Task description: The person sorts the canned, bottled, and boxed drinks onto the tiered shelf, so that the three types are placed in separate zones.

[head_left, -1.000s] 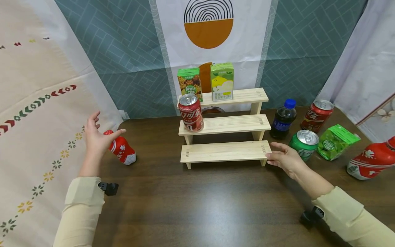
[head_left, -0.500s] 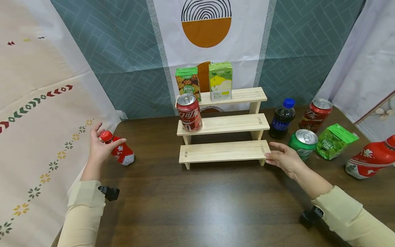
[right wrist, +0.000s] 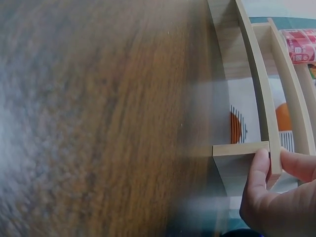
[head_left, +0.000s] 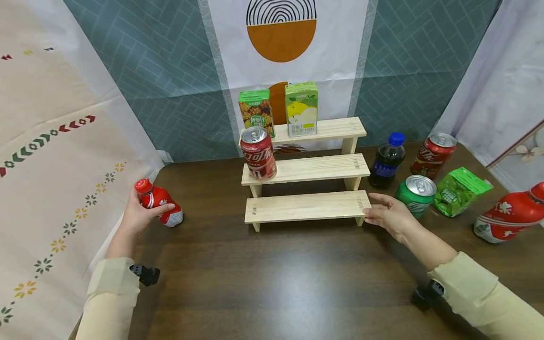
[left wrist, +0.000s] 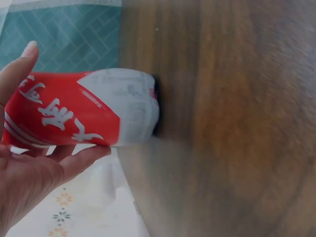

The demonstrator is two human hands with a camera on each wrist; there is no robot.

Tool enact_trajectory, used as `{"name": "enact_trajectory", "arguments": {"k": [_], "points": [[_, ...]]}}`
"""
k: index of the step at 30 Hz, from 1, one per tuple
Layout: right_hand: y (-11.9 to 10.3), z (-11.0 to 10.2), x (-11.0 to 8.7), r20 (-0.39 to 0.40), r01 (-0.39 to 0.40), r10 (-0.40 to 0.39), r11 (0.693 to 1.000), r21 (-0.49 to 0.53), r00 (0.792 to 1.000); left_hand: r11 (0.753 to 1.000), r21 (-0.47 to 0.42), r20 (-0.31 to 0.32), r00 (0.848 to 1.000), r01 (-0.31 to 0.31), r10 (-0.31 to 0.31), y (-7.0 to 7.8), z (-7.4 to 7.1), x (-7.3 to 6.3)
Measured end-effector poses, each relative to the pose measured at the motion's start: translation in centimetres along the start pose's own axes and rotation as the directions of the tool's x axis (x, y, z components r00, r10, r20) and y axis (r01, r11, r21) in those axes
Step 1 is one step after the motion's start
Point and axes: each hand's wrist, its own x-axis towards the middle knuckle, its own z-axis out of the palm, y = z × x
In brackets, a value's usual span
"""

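Note:
A red-capped drink bottle [head_left: 155, 202] with a red and white label stands at the table's left edge. Around its middle is my left hand [head_left: 138, 215], thumb across the near right side and fingers at the left; some fingers are hidden behind the bottle. In the left wrist view, the bottle [left wrist: 84, 108] lies between thumb and fingers, its base by the tabletop. My right hand [head_left: 391, 217] pinches the right end of the lowest step of a three-tier wooden display shelf [head_left: 306, 207]. In the right wrist view, thumb and finger sit on either side of that board [right wrist: 266, 106].
Two juice boxes, one brown-green [head_left: 257, 113] and one light green [head_left: 301, 109], occupy the top step. A red cola can [head_left: 258, 156] stands on the middle step. To the right are a blue-capped bottle [head_left: 386, 160], red can [head_left: 433, 156], green can [head_left: 416, 193], green packet [head_left: 461, 191] and second red bottle [head_left: 510, 217].
My left hand has come down from above the left red bottle and closed around it. The right hand stays at the shelf's end. The head view has shifted slightly.

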Motion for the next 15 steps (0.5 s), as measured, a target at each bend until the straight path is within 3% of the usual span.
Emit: {"name": "enact_trajectory", "arguments": {"k": [4, 15], "points": [[-0.2, 0.0, 0.1, 0.009, 0.004, -0.004, 1.000, 0.007, 1.000, 1.000, 0.019, 0.026, 0.999, -0.022, 0.022, -0.7, -0.1, -0.2], [-0.1, 0.1, 0.0, 0.013, 0.003, -0.003, 1.000, 0.019, 1.000, 0.999, 0.030, -0.023, 0.999, -0.022, 0.023, -1.2, 0.4, -0.9]]}}
